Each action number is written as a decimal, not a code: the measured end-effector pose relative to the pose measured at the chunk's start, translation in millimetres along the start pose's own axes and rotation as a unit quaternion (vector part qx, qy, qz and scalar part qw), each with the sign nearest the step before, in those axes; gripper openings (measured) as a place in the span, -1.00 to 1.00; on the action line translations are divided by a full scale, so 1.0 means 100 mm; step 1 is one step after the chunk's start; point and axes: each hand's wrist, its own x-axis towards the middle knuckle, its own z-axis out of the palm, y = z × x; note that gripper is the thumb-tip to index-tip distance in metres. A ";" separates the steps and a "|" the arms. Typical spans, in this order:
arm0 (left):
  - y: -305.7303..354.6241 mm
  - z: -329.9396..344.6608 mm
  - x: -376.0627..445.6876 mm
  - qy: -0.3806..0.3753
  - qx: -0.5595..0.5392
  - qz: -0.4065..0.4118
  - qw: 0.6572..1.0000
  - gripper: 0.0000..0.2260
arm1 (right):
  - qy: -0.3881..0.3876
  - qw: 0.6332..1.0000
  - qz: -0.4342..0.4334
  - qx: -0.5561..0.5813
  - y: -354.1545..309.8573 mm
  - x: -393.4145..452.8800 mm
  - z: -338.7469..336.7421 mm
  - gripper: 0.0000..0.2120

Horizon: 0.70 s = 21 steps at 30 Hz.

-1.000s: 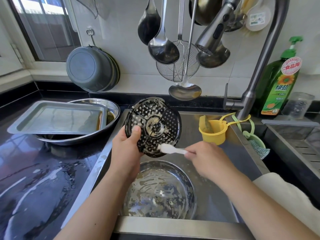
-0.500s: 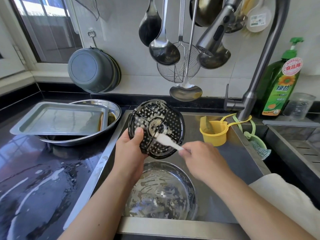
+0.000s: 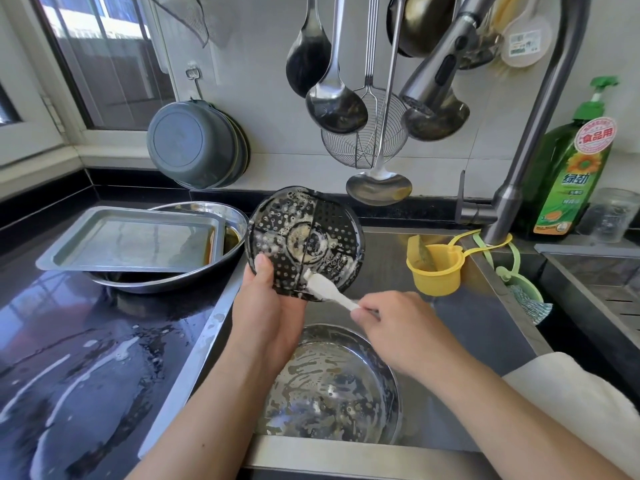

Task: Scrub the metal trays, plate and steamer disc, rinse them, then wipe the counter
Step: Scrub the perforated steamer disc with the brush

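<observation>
My left hand [image 3: 266,306] grips the lower left rim of the black perforated steamer disc [image 3: 304,237], holding it tilted up over the sink, its face foamy. My right hand [image 3: 398,327] pinches the handle of a white brush [image 3: 329,289]; the brush head touches the disc's lower edge. Below my hands a round metal plate [image 3: 332,386] lies soapy in the sink bottom. On the black counter to the left, a rectangular metal tray [image 3: 131,240] rests tilted inside a round metal basin [image 3: 214,209] with brown liquid in it.
The wet black counter [image 3: 69,358] has foam streaks. The faucet [image 3: 540,116] rises at the right, with a yellow cup [image 3: 436,271] hung on the sink wall and a green soap bottle [image 3: 571,174] behind. Ladles [image 3: 332,98] hang above. A white cloth [image 3: 575,403] lies at the sink's right edge.
The brush head moved from the disc's lower edge up to its centre, then back down to the lower edge. My left hand keeps holding the disc in about the same spot.
</observation>
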 end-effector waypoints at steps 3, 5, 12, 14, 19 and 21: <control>-0.06 0.01 -0.03 -0.018 0.037 -0.019 0.999 -0.69 | -0.009 0.999 -0.042 0.004 -0.12 -0.03 0.09 -0.64; -0.08 0.00 -0.04 -0.038 0.047 -0.037 0.998 -0.67 | -0.002 0.999 -0.053 0.009 -0.14 -0.03 0.12 -0.63; -0.04 -0.08 0.02 -0.054 0.005 -0.054 0.997 -0.62 | -0.028 0.999 -0.018 -0.026 -0.08 -0.06 0.01 -0.62; -0.06 -0.09 0.02 -0.065 0.018 -0.053 0.996 -0.62 | -0.026 0.999 -0.021 -0.027 -0.09 -0.06 0.02 -0.63; -0.11 -0.05 -0.04 -0.119 0.077 -0.090 0.986 -0.62 | 0.000 1.000 -0.027 -0.014 -0.10 -0.06 0.08 -0.61; -0.09 -0.04 -0.05 -0.146 0.102 -0.114 0.977 -0.60 | 0.021 0.999 -0.020 -0.016 -0.10 -0.06 0.09 -0.59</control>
